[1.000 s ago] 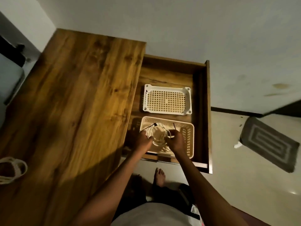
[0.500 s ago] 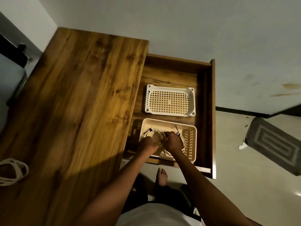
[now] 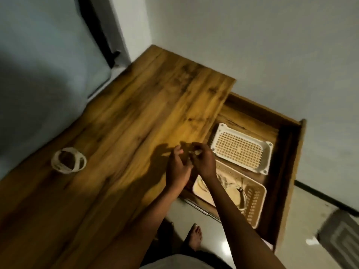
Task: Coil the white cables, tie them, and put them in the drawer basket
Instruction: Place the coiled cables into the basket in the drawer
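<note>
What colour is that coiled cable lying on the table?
White, the round coiled cable on the brown wooden table; head view.

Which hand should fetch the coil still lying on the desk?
Left, likely. The white cable coil lies on the desk well to the left of both hands, and the left hand is nearer; the right hand would cross over.

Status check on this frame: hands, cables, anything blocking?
Left hand and right hand together above desk edge, grip unclear. One coiled cable in near basket; another coil waits on desk. Nothing blocking.
</note>
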